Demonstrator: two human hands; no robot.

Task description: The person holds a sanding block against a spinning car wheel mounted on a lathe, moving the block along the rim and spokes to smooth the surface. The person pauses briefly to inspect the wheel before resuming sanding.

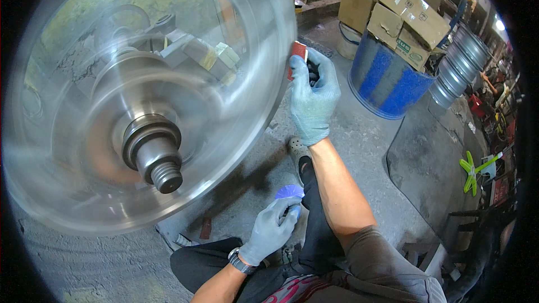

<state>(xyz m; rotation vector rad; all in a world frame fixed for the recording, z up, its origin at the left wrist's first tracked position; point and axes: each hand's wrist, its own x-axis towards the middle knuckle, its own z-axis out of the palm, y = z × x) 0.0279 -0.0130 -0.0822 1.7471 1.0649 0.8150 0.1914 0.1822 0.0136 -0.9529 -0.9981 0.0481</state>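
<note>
A metal wheel rim [233,140] blurred by spinning fills the left side, mounted on a steel spindle [160,171] with a threaded end. My right hand [315,98], in a grey-blue knit glove, pinches a small red sanding block [297,56] at the wheel's right outer edge. The block appears to touch the edge, though the blur makes exact contact hard to judge. Lower down, over my lap, my gloved left hand [270,233] is closed on a round purple sanding disc [289,192]. A dark watch [241,262] circles the left wrist.
Cardboard boxes [412,14] are piled on a blue drum [387,78] at the far right. Beside it leans a stack of metal rims [459,67]. A green star-shaped base [471,173] lies farther right. A reddish block [206,228] rests on the floor below the wheel.
</note>
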